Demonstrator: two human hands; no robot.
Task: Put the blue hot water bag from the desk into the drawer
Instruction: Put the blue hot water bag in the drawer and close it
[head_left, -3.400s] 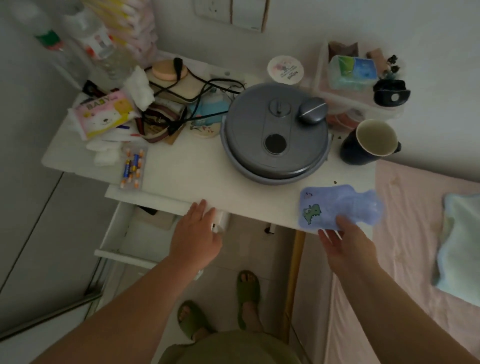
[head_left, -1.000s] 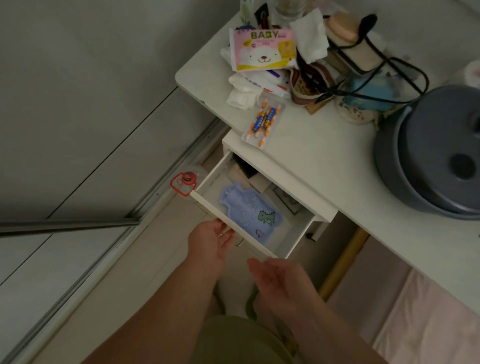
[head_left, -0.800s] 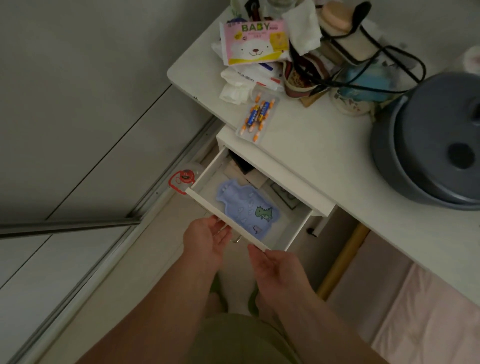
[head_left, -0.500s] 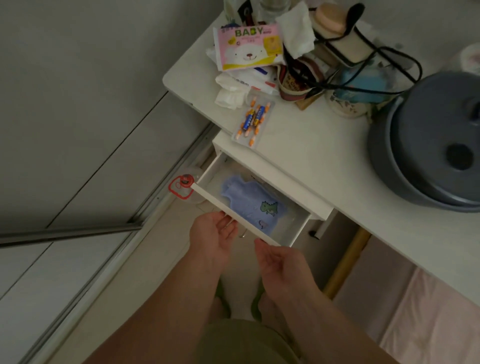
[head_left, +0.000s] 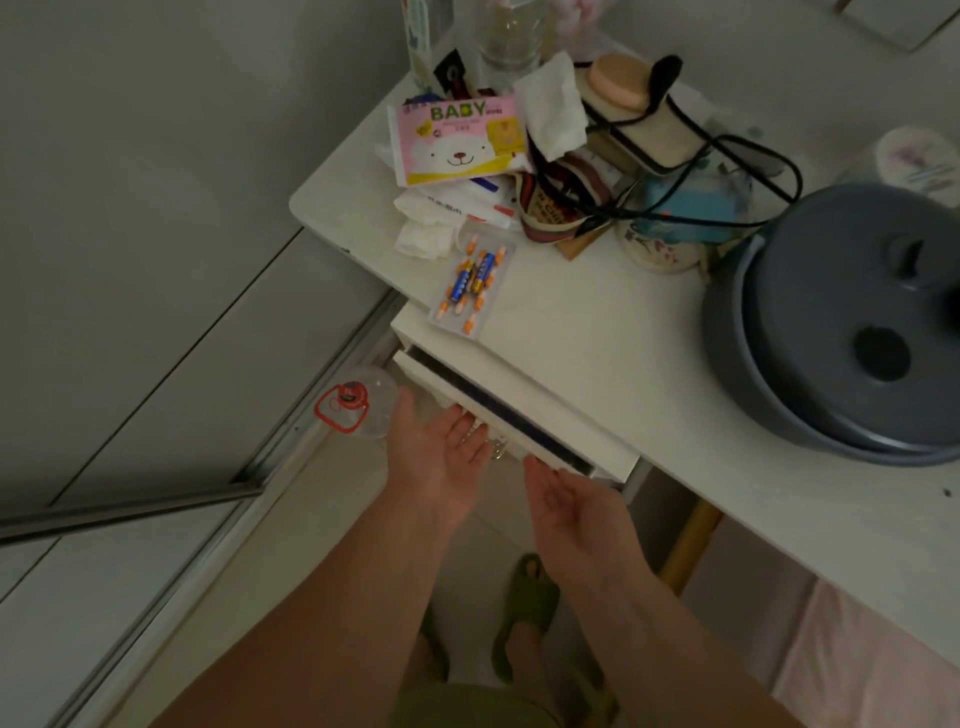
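The white drawer (head_left: 524, 415) under the white desk (head_left: 597, 332) is pushed almost fully in, with only a thin dark gap along its top. The blue hot water bag is hidden inside it. My left hand (head_left: 441, 452) is flat against the drawer front at its left half, fingers spread, holding nothing. My right hand (head_left: 566, 499) is palm-up at the drawer front's lower right edge, fingers apart and empty.
On the desk lie a battery pack (head_left: 470, 283), a pink "BABY" wipes pack (head_left: 457, 140), tissues, cables and a grey round pot (head_left: 852, 322). A clear bottle with a red cap (head_left: 353, 408) stands on the floor left of the drawer. My feet in green slippers (head_left: 524, 613) are below.
The drawer, open with the blue bag lying in it, has slid nearly shut under both hands. The bag is no longer visible.
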